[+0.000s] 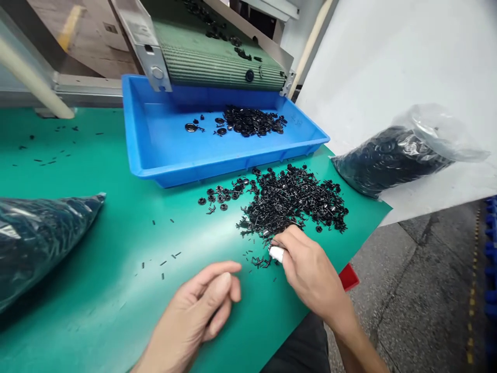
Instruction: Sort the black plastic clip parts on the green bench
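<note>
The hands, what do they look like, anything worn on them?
Both hands are bare, with no gloves or sleeves in view. The right hand wears a white cot over one fingertip. The left hand wears nothing, no rings or watch showing.

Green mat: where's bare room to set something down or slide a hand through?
Barest patch: green mat between the left bag, the blue tray and the left hand, with only a few stray bits. The far-left strip beside the tray is also lightly littered. Crowded: the black parts pile in front of the tray, where the right hand works at its near edge.
</note>
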Demonstrator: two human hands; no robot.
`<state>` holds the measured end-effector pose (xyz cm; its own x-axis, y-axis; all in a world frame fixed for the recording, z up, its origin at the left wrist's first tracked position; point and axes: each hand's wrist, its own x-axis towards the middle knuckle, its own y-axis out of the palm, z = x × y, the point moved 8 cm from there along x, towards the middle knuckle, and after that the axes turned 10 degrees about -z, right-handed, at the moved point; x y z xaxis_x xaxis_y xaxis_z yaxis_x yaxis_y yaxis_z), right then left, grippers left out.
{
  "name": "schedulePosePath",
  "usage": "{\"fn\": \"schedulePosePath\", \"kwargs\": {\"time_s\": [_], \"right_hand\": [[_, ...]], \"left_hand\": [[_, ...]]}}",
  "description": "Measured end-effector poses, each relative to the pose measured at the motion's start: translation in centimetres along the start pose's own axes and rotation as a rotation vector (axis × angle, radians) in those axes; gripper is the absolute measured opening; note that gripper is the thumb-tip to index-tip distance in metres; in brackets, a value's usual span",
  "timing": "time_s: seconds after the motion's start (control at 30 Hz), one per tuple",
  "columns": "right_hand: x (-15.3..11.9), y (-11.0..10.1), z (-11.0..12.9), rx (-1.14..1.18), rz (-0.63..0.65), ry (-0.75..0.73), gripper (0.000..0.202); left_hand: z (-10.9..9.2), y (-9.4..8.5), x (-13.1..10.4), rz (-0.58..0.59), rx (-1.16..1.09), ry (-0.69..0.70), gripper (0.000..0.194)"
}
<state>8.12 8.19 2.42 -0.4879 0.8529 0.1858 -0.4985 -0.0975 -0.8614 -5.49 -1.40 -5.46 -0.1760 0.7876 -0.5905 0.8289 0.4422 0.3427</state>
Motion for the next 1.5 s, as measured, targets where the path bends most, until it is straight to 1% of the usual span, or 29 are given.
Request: {"fn": "schedulePosePath", "kwargs": {"time_s": [0.13,0.23,0.33,0.43,0.5,0.57,0.67,0.77,0.97,1.1,1.2,1.37,1.43,1.5], "right_hand": [[-1.8,0.6,3.1,0.236,-0.018,0.0,0.025],[-2.6,1.2,4.8,0.313,-0.077,-0.004,0.027],[-2.8,1.6,5.4,0.37,-0.086,-0.027,0.031],[-2.8,1.3,5.6,0.415,-0.086,-0.071,0.038],[-3.1,1.1,5.5,0.355,-0.116,-0.099,0.04],[-3.5,1.0,5.5,0.209,-0.167,-0.14,0.04],[-4.2,1.4,6.0,0.016,-0.224,-0.212,0.038],[-4.5,1.8,6.4,-0.039,-0.253,-0.234,0.034],[-4.6,1.4,6.6,-0.085,-0.31,-0.233,0.034],[-4.8,1.6,6.8,-0.083,-0.304,-0.224,0.032],[-4.9,2.1,7.0,-0.132,-0.3,-0.209,0.031],[-5.1,2.7,7.3,-0.167,-0.297,-0.156,0.031],[-4.9,2.7,7.0,-0.15,-0.257,-0.115,0.028],[-4.6,2.9,6.2,-0.086,-0.141,-0.059,0.026]], "left_hand": [[-0.1,0.7,-0.3,0.047,0.121,0.072,0.039],[0.1,0.6,-0.3,0.061,0.11,0.063,0.039],[0.1,0.2,-0.2,0.037,0.01,0.044,0.032],[0.0,0.0,0.0,0.019,-0.073,0.021,0.029],[0.0,-0.1,0.1,0.001,-0.106,0.017,0.029],[-0.1,-0.2,0.1,-0.019,-0.124,0.018,0.029],[0.1,-0.4,0.0,-0.048,-0.131,0.021,0.029],[0.3,-0.5,-0.1,-0.072,-0.126,0.024,0.031],[0.2,-0.4,-0.3,-0.091,-0.104,0.022,0.032],[0.3,-0.5,-0.2,-0.099,-0.081,0.033,0.035],[0.4,-0.8,-0.2,-0.124,-0.03,0.064,0.038],[0.2,-1.3,-0.2,-0.169,0.137,0.148,0.031],[0.2,-1.4,-0.2,-0.17,0.195,0.169,0.031],[0.1,-1.3,-0.1,-0.156,0.25,0.191,0.032]]}}
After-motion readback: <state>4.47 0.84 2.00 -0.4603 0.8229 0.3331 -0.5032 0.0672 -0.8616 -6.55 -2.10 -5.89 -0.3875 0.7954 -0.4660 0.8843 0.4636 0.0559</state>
